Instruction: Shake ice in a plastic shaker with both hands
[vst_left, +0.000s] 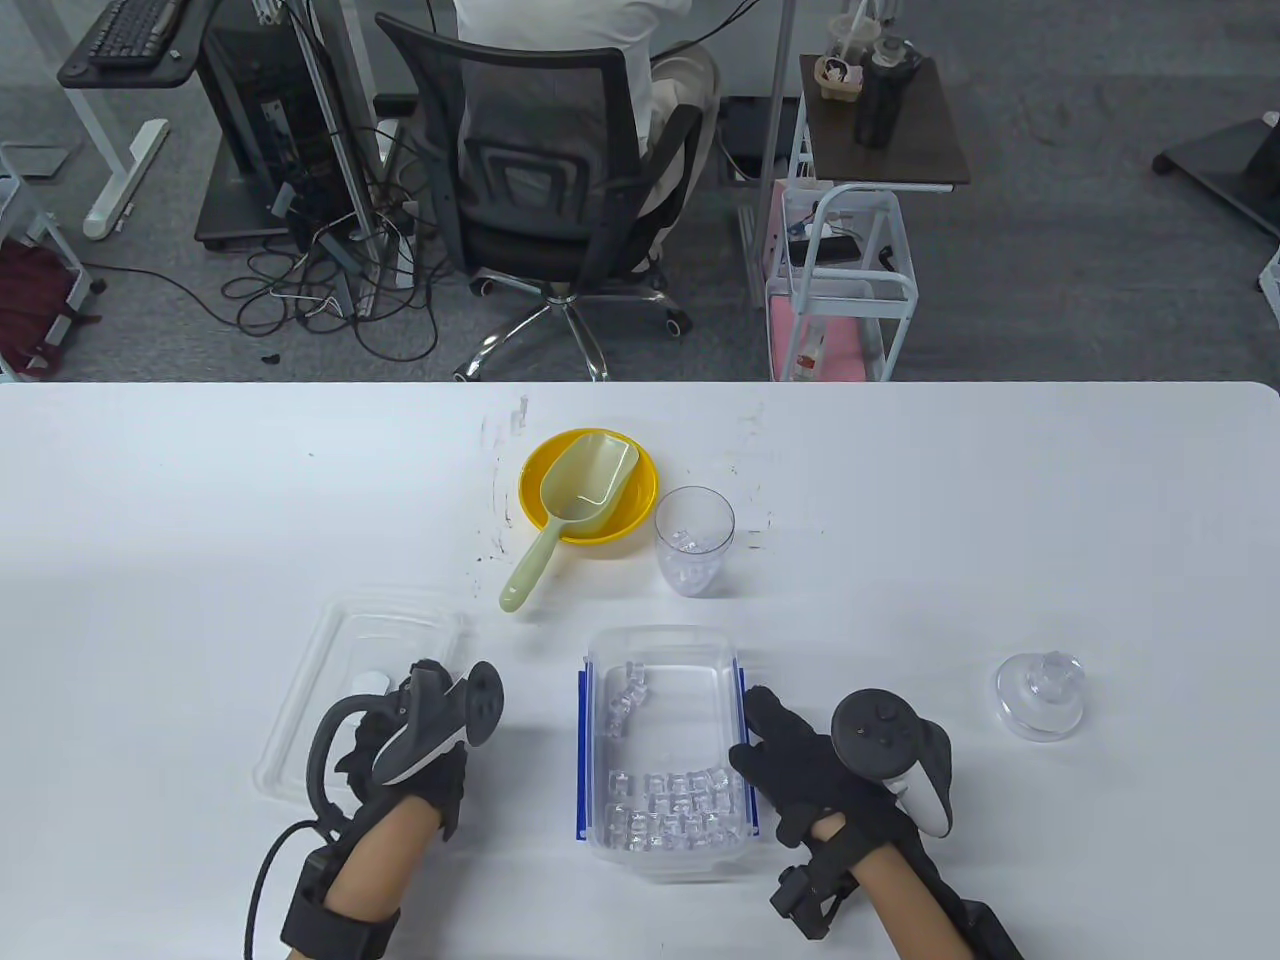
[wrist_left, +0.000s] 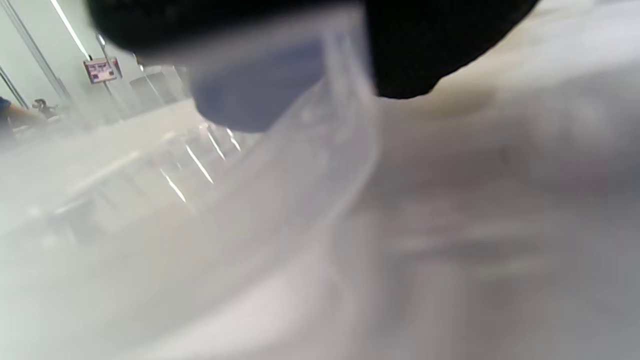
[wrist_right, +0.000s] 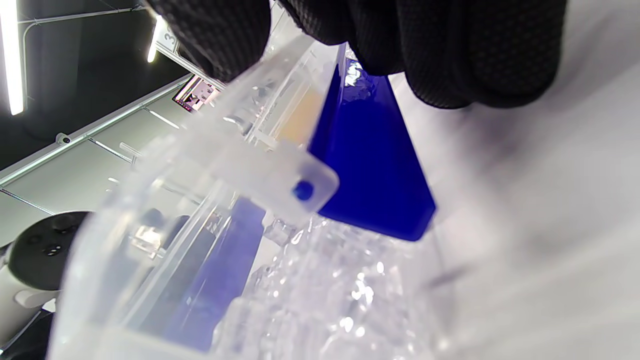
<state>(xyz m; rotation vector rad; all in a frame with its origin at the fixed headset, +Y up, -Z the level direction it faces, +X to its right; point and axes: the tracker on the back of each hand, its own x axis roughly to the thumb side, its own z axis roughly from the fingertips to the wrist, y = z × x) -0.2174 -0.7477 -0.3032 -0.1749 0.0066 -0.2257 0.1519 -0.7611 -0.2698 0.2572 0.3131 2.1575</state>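
Observation:
The clear plastic shaker cup stands upright on the white table with a few ice cubes in it. Its clear lid lies apart at the right. A clear ice box with blue clips holds several cubes near the front. My right hand grips the box's right rim; in the right wrist view thumb and fingers pinch the rim at the blue clip. My left hand holds the right edge of the box lid; the blurred left wrist view shows the lid's rim under the glove.
A yellow bowl with a pale green scoop in it stands just left of the shaker cup. Beyond the table's far edge are an office chair and a small cart.

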